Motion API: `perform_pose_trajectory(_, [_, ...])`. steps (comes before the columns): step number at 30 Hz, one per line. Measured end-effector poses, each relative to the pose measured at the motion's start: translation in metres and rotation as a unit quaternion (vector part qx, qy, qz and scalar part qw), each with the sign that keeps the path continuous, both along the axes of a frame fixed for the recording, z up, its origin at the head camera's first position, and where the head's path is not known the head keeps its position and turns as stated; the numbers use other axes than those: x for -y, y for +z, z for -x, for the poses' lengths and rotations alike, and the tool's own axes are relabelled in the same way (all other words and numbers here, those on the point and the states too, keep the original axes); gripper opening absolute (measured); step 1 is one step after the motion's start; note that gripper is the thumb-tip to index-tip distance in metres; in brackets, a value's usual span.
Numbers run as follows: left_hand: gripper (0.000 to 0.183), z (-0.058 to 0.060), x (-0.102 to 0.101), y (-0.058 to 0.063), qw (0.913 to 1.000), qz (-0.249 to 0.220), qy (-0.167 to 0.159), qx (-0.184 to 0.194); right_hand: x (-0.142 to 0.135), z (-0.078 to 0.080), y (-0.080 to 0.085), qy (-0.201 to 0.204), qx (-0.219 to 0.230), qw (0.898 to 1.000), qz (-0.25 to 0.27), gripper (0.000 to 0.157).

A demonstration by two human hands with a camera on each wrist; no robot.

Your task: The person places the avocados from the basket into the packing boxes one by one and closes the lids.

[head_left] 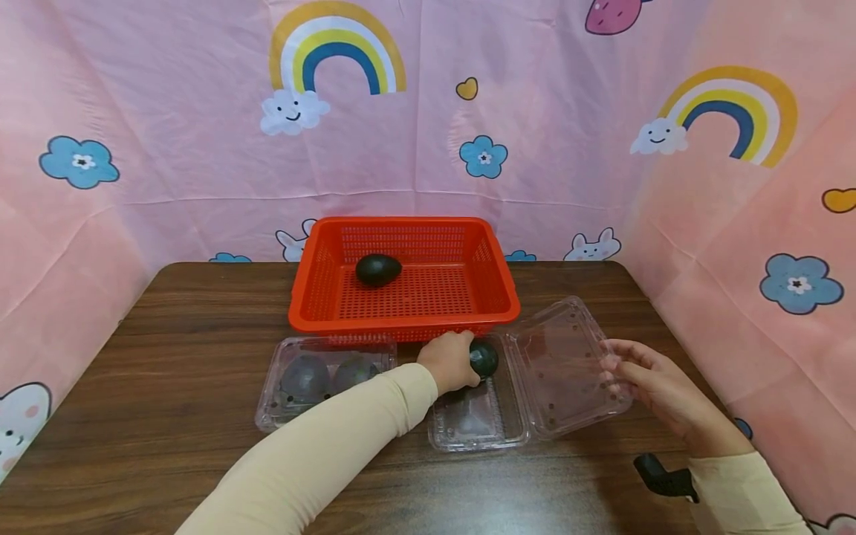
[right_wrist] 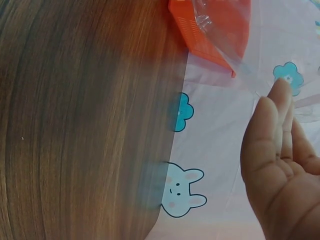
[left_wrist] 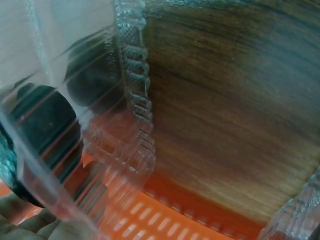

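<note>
My left hand [head_left: 449, 361] grips a dark avocado [head_left: 484, 359] at the back end of an open clear plastic clamshell box [head_left: 468, 427]. The left wrist view shows the avocado [left_wrist: 47, 135] through the clear plastic, with fingertips below it. At the right, my right hand [head_left: 658, 383] pinches the outer edge of the box's raised lid [head_left: 562, 371]. In the right wrist view the fingers of that hand [right_wrist: 280, 165] reach up to the lid's edge. Left of the open box stands another clear box [head_left: 274, 412] with two dark avocados inside, partly behind my left sleeve.
A red perforated basket [head_left: 404, 325] stands at the back of the brown wooden table [head_left: 154, 386], with one avocado [head_left: 378, 270] inside. Pink printed cloth [head_left: 200, 89] hangs behind and along both sides. A black device [head_left: 665, 477] sits at my right wrist.
</note>
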State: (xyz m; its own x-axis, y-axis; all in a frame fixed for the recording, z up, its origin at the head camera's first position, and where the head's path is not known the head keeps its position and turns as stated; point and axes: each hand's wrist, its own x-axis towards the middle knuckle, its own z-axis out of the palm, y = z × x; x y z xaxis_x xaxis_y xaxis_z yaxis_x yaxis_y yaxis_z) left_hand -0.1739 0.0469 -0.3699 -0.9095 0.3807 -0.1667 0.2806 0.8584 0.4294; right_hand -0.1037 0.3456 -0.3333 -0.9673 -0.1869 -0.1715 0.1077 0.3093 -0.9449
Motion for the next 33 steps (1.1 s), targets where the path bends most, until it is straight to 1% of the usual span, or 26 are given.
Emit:
perform_pose_trajectory(6, [0.063, 0.001, -0.001, -0.003, 1.0, 0.004, 0.005, -0.004, 0.0, 0.001, 0.0, -0.007, 0.002, 1.0, -0.004, 0.052])
perform_pose_trajectory(11, [0.063, 0.002, -0.002, -0.003, 0.9999, 0.011, 0.005, -0.004, 0.0, 0.002, 0.0, -0.004, 0.001, 1.0, -0.013, 0.053])
perform_pose_trajectory(17, [0.063, 0.002, -0.002, -0.006, 1.0, 0.009, 0.004, 0.003, 0.0, 0.001, 0.0, -0.005, 0.001, 1.0, -0.02, 0.052])
perform_pose_trajectory(20, [0.061, 0.002, -0.002, -0.007, 1.0, 0.007, 0.003, 0.005, 0.0, 0.001, -0.001, -0.007, 0.0, 1.0, -0.018, 0.05])
perform_pose_trajectory(23, [0.057, 0.002, -0.002, -0.007, 1.0, 0.006, 0.001, -0.001, 0.0, 0.001, -0.002, -0.01, -0.003, 1.0, -0.015, 0.05])
perform_pose_trajectory(24, [0.056, 0.003, -0.002, -0.01, 0.9999, 0.007, -0.002, -0.008, 0.0, 0.001, -0.002, -0.009, -0.005, 1.0, -0.014, 0.05])
perform_pose_trajectory(28, [0.054, 0.003, -0.002, -0.01, 0.9997, 0.013, -0.003, -0.019, 0.0, 0.001, -0.002, -0.007, -0.006, 1.0, -0.017, 0.05])
perform_pose_trajectory(30, [0.054, 0.002, -0.002, -0.01, 0.9996, 0.015, -0.003, -0.023, 0.0, 0.001, -0.002, -0.008, -0.005, 1.0, -0.017, 0.049])
perform_pose_trajectory(31, [0.054, 0.0, -0.002, -0.007, 0.9997, 0.017, -0.001, -0.018, 0.001, 0.001, -0.002, -0.008, -0.005, 1.0, -0.017, 0.049])
perform_pose_trajectory(33, [0.056, -0.001, -0.002, -0.005, 0.9996, 0.02, -0.002, -0.02, 0.001, 0.0, -0.001, -0.009, -0.005, 1.0, -0.017, 0.049])
